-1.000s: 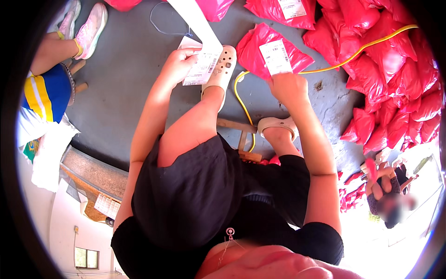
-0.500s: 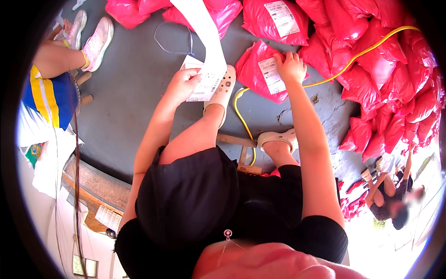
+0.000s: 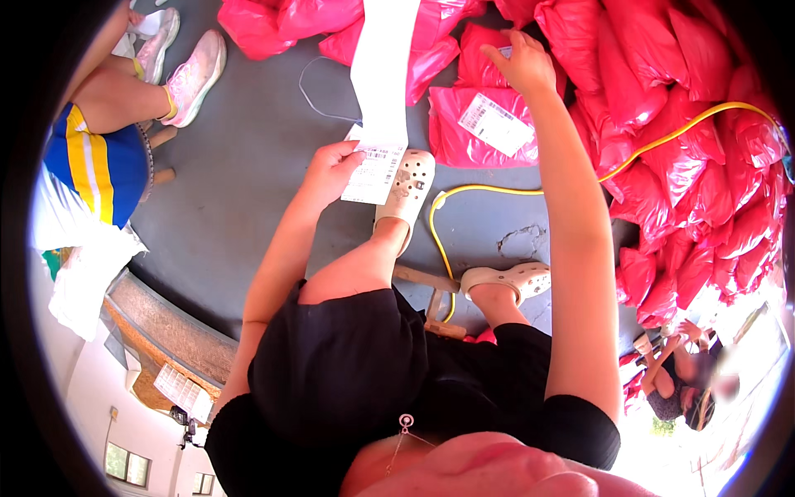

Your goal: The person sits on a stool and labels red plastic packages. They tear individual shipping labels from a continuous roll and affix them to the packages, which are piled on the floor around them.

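Observation:
My left hand (image 3: 333, 172) pinches the edge of a printed label sheet (image 3: 373, 178). That sheet joins a long white paper strip (image 3: 385, 74) running away to the far edge. My right arm is stretched forward, and my right hand (image 3: 527, 65) has its fingers apart over a pink plastic bag (image 3: 474, 65) at the back; whether it touches the bag, I cannot tell. Just nearer lies another pink bag (image 3: 447, 132) with a white label (image 3: 497, 124) on top.
Pink bags (image 3: 687, 157) are heaped on the right, with more (image 3: 290, 21) at the far edge. A yellow cable (image 3: 489, 189) crosses the grey floor. One seated person's leg and shoe (image 3: 197, 76) are at left; another person (image 3: 683, 381) is at lower right.
My right hand has moved farther away, off the near bag's edge, and its fingers have spread. The near bag's label lies at a different angle. My left hand still holds the label sheet.

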Motion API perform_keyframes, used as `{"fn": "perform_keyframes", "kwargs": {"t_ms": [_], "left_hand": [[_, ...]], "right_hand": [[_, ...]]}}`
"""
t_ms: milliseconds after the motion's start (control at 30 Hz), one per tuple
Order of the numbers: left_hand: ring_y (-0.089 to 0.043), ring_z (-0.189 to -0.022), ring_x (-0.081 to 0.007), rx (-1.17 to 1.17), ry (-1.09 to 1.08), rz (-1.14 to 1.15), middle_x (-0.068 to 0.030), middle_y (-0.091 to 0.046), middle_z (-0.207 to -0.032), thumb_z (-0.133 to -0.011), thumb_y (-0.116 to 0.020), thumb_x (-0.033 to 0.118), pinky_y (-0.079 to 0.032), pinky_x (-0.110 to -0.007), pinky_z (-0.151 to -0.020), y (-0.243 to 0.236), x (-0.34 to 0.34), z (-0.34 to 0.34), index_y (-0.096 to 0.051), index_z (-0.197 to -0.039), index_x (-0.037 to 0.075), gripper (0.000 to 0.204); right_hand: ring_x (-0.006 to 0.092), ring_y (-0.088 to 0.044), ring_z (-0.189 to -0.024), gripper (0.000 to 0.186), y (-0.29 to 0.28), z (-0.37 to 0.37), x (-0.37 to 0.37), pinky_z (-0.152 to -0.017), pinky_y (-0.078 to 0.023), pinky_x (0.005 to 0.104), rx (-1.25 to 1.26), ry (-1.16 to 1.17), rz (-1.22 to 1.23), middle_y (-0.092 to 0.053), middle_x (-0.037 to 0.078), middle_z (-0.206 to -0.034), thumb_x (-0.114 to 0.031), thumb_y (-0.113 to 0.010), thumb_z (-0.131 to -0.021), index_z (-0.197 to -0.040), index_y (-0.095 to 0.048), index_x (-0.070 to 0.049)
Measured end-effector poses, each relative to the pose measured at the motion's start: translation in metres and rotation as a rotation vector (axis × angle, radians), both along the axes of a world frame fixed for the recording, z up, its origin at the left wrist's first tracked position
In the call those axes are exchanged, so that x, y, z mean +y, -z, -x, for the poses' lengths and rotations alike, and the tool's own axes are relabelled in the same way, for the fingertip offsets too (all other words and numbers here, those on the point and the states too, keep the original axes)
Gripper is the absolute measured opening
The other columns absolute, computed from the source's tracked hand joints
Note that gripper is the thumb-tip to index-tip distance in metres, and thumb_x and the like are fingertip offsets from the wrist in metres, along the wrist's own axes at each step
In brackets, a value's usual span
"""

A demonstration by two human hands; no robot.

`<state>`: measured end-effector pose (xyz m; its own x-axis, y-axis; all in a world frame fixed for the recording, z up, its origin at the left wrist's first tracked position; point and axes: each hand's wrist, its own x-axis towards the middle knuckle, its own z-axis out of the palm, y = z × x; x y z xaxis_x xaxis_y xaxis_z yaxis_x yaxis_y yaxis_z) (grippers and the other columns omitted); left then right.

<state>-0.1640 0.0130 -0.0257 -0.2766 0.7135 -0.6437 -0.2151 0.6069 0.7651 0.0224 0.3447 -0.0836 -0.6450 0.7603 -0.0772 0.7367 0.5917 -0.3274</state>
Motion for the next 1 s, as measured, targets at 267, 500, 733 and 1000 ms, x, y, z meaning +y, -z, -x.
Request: {"fn": "perform_keyframes", "kwargs": {"t_ms": [267, 500, 733, 1000], "left_hand": [[-0.062, -0.089, -0.0125, 0.004, -0.256, -0.203, -0.0063, -0.067, -0.099, -0.091, -0.056, 0.002, -0.049, -0.028, -0.080, -0.038, 0.010, 0.029, -0.064, -0.110, -0.004, 0.021], [-0.061, -0.090, -0.0126, 0.057, -0.383, -0.235, -0.0060, -0.066, -0.100, -0.090, -0.058, 0.002, -0.048, -0.028, -0.083, -0.058, -0.004, 0.052, -0.064, -0.108, -0.003, 0.020], [-0.061, -0.089, -0.0127, -0.085, -0.445, -0.248, -0.0070, -0.067, -0.099, -0.090, -0.058, 0.003, -0.049, -0.028, -0.082, -0.045, 0.007, 0.034, -0.064, -0.107, -0.004, 0.019], [-0.061, -0.089, -0.0125, -0.003, -0.473, -0.189, -0.0071, -0.066, -0.100, -0.090, -0.057, 0.002, -0.047, -0.028, -0.083, -0.047, 0.005, 0.040, -0.063, -0.109, -0.004, 0.021]], "right_hand": [[0.0347, -0.041, -0.127, 0.087, 0.015, -0.017, -0.060, -0.109, -0.021, 0.0553, -0.286, -0.027, -0.036, -0.045, 0.016, -0.136, -0.074, -0.059, -0.067, -0.137, -0.045, -0.024], [0.0337, -0.054, -0.117, 0.101, -0.048, -0.001, -0.119, -0.096, -0.045, 0.0426, -0.621, -0.139, 0.559, -0.052, 0.019, -0.132, -0.070, -0.066, -0.065, -0.141, -0.038, -0.009], [0.0366, -0.047, -0.122, 0.110, -0.046, 0.175, -0.062, -0.101, -0.041, 0.0405, 0.371, 0.737, 0.241, -0.040, 0.028, -0.136, -0.043, -0.086, -0.054, -0.140, -0.030, -0.005], [0.0297, -0.063, -0.105, 0.055, -0.085, 0.040, -0.045, -0.090, -0.048, 0.0399, 0.691, 0.412, 0.246, -0.065, 0.016, -0.111, -0.015, -0.073, -0.068, -0.120, -0.059, -0.007]]}}
